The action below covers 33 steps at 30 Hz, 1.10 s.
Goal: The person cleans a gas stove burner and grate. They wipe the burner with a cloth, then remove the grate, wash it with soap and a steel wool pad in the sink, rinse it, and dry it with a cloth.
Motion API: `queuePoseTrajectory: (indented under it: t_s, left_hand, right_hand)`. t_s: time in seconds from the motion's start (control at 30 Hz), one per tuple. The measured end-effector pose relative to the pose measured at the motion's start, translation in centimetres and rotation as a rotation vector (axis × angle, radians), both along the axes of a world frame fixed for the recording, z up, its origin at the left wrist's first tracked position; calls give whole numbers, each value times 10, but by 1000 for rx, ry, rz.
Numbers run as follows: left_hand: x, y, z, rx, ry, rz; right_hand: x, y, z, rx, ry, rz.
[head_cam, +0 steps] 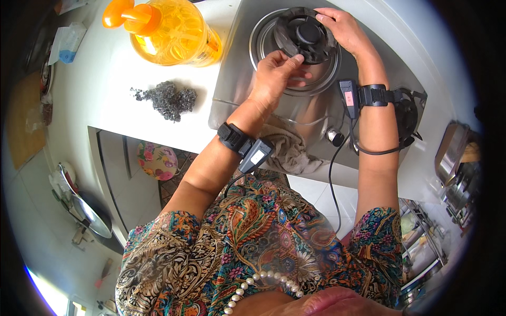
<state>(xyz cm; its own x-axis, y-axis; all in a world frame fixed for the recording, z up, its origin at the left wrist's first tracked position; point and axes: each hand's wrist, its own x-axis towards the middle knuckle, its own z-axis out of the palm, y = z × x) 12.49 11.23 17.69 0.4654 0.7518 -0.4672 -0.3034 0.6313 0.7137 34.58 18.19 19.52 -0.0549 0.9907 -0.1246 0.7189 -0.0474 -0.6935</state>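
Observation:
A dark, round gas burner ring [287,37], apparently metal, sits tilted over the left burner of a stainless steel stove [233,79]. My left hand [276,75] pinches its near edge between thumb and fingers. At the far right edge, my right hand [344,29] grips the same ring with thumb and fingertips. Inside it shows a round black burner cap [308,31]. A shiny drip pan [316,85] with concentric rims lies beneath, partly hidden by the ring and my left hand.
Left of the stove are a pump bottle of orange liquid [174,39] and a metal scouring pad [170,98]. A crumpled grey cloth [288,152] lies at the stove's front edge, near a control knob [335,136]. My right forearm partly covers a second burner [407,114]. A cable [331,177] hangs from my right wristband.

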Motion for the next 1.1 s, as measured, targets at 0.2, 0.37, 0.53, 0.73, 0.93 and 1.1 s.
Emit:
queuePoseTrajectory:
  t_s: [0.2, 0.37, 0.53, 0.73, 0.93, 1.1]
  left_hand:
    - [-9, -4, 13, -19, -46, 89]
    - [-21, -5, 15, -22, -37, 72]
    - [-35, -1, 17, -29, -21, 42]
    - [-47, 1, 14, 53, 48, -11]
    - [-47, 5, 13, 127, 99, -36]
    - [-45, 5, 16, 242, 83, -114]
  right_hand:
    - [-20, 2, 16, 14, 46, -46]
    - [-37, -5, 29, 80, 63, -63]
    - [-44, -14, 28, 14, 23, -138]
    - [-42, -33, 19, 15, 17, -213]
    - [-41, -57, 12, 6, 180, -360]
    - [-40, -79, 21, 17, 291, -485]
